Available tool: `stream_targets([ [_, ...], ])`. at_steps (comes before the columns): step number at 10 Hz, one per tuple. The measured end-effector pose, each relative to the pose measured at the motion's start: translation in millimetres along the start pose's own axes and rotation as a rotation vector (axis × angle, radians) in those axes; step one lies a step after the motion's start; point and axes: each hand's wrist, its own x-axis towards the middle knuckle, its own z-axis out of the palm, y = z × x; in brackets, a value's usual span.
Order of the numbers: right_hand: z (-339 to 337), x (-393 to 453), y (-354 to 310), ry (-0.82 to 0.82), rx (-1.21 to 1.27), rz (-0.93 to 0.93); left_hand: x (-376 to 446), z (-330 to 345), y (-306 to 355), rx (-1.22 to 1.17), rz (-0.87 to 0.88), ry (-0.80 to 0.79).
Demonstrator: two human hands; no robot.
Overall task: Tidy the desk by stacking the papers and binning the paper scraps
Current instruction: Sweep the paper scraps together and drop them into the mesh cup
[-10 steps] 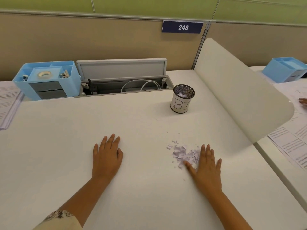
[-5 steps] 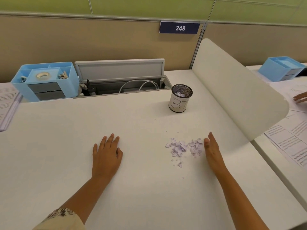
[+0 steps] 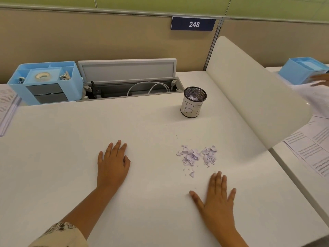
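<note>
A small heap of pale lilac paper scraps [image 3: 196, 155] lies on the white desk [image 3: 71, 157], right of centre. Behind it stands a mesh cup labelled as a bin [image 3: 193, 102], with some scraps inside. My right hand [image 3: 216, 196] lies flat on the desk, fingers spread, a little nearer than the scraps and not touching them. My left hand [image 3: 113, 164] rests flat on the desk to the left of the heap, holding nothing. A stack of printed papers [image 3: 6, 107] lies at the far left edge.
A blue desk organiser [image 3: 45, 82] and an open cable tray [image 3: 131, 86] sit at the back. A curved white divider [image 3: 252, 90] borders the desk on the right. Beyond it lie more printed sheets [image 3: 309, 148], another blue organiser [image 3: 302, 70] and another person's hand [image 3: 320, 80].
My right hand lifted off the scraps, swept round their right side, then drew back toward me and now lies flat in front of the heap. My left hand stayed put.
</note>
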Motion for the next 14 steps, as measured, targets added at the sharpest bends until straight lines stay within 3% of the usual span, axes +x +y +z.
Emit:
stream_targets([
  [3, -17, 59, -6, 0.047, 0.006, 0.154, -1, -1, 0, -0.017, -0.001, 0.002],
  [4, -22, 78, 0, 0.051, 0.014, 0.123, -1, -1, 1, -0.018, -0.001, 0.003],
  [5, -29, 103, 13, 0.016, 0.112, -0.036, -1, -1, 1, -0.018, 0.004, 0.001],
  [7, -49, 117, 29, 0.077, 0.508, -0.184, 0, -1, 1, -0.015, 0.002, -0.001],
  [9, -39, 121, 19, 0.008, 0.21, -0.359, -1, -1, 0, -0.019, 0.005, -0.002],
  [10, -38, 125, 21, 0.103, 0.183, -0.379, -1, -1, 0, -0.024, 0.003, -0.003],
  [12, -54, 126, 37, 0.127, 0.227, -0.265, -1, -2, 0, -0.02, 0.004, -0.004],
  [14, -68, 99, 50, -0.068, 0.352, -0.186, -1, -1, 0, -0.019, -0.001, -0.004],
])
